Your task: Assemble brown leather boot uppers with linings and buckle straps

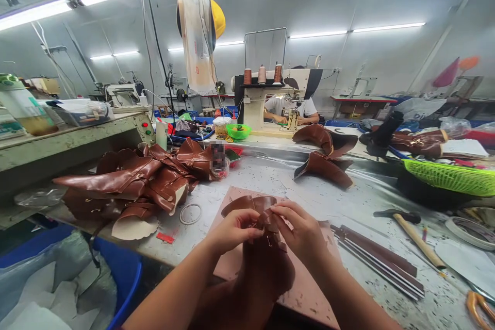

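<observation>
My left hand and my right hand meet over a brown leather boot upper held above a pinkish cutting mat. Both hands pinch a small strap or buckle piece at the top of the upper, fingers closed on it. A curved brown leather band lies on the mat just beyond my fingers.
A heap of brown leather boot pieces lies at the left, two more uppers at centre back. A hammer, leather strips and a green basket sit at the right. A person works at a sewing machine behind. A blue bin stands lower left.
</observation>
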A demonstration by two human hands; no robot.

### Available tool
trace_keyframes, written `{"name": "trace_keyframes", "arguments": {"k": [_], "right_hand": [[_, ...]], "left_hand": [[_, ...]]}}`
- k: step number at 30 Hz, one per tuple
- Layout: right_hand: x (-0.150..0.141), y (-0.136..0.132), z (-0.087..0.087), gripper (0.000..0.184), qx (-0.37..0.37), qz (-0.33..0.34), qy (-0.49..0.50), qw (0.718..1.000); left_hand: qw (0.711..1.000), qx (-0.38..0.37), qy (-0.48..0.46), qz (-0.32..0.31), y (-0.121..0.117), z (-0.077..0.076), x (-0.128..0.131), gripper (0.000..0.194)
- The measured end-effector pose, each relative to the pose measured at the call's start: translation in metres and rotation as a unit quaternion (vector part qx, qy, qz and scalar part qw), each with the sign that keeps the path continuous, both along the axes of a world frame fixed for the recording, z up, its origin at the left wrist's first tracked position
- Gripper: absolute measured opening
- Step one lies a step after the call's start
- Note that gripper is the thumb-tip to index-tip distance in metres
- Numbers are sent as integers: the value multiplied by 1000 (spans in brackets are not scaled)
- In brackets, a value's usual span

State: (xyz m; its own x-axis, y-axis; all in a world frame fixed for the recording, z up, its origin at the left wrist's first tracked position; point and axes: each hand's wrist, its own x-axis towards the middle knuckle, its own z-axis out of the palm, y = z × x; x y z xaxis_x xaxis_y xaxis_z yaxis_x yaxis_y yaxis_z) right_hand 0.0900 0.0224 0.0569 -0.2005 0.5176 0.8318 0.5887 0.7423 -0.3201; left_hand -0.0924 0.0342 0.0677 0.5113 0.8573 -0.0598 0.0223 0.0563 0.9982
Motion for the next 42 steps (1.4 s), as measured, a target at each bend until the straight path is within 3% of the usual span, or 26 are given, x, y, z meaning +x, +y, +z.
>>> {"name": "trace_keyframes", "arguments": {"k": [2, 6, 11, 13, 15, 19, 21, 26, 29, 32, 34, 37, 40, 42], "right_hand": [[-3, -2, -1, 11, -8, 21, 5, 1000], [-3, -4, -5, 12, -40, -16, -10, 999], [-4, 4, -8, 13, -174, -4, -3, 985], [-5, 6, -7, 12, -195, -2, 6, 981], [-5, 5, -5, 12, -146, -11, 4, 989], [-6, -5, 1, 13, 23, -21, -12, 999], [-8, -12, 5, 15, 37, -13, -4, 999], [-8, -24, 21, 15, -109, 73, 90, 987], [1, -24, 28, 10, -195, 153, 118, 962], [9, -21, 26, 5, -281, 231, 84, 928], [10, -19, 20, 14, -333, 217, 56, 916], [5, -18, 13, 26, -360, 132, 22, 923], [0, -17, 10, 13, -306, 95, -5, 947], [-2, -16, 8, 17, -259, 87, -8, 962]], "left_hand": [[1000, -6, -11, 8, 0, -1, 0, 33], [998, -37, -42, 43, 2, -10, -3, 39], [996, -43, -82, -3, 5, -19, -5, 37], [995, -47, -89, -12, 5, -19, -3, 36], [994, -58, -87, -4, 4, -19, 0, 37], [994, -69, -75, 28, 2, -19, 4, 39], [995, -71, -67, 29, 2, -20, 5, 39], [997, -55, -45, 12, 5, -22, 8, 34], [998, -50, -28, 9, 7, -21, 9, 31], [997, -72, -23, 21, 8, -23, 10, 31], [995, -82, -37, 31, 8, -26, 10, 33], [993, -88, -74, 26, 8, -31, 10, 35], [991, -97, -92, 28, 8, -33, 10, 34], [989, -107, -97, 29, 6, -33, 11, 33]]}}
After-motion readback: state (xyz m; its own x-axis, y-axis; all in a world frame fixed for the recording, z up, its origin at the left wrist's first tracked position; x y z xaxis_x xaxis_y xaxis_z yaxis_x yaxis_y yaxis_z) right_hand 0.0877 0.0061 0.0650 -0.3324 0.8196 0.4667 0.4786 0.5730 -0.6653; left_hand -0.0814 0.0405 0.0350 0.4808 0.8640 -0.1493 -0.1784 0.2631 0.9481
